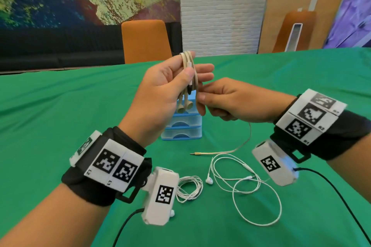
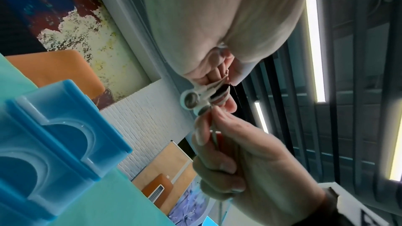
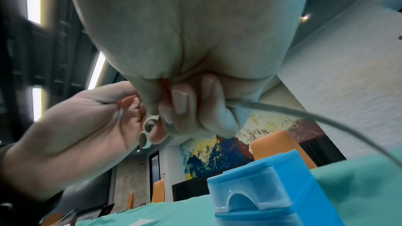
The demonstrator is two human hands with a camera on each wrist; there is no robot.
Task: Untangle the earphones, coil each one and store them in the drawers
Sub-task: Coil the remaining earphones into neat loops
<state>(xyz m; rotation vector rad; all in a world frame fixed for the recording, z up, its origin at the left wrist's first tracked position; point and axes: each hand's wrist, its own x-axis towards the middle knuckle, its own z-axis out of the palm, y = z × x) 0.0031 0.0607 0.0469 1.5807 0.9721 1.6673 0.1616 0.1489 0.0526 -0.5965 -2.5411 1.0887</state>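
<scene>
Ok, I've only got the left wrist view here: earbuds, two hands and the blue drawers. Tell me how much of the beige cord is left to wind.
Observer: A tail hangs from the right hand down to the green table, where its jack plug lies. The rest of the beige earphones is looped round the fingers of the left hand.
Operator: Now list what else waits on the table.
Observer: One white set lies coiled near the left wrist.
Operator: Go on, the rest.
Observer: A second white set lies loose and uncoiled, in front of the right wrist.
</scene>
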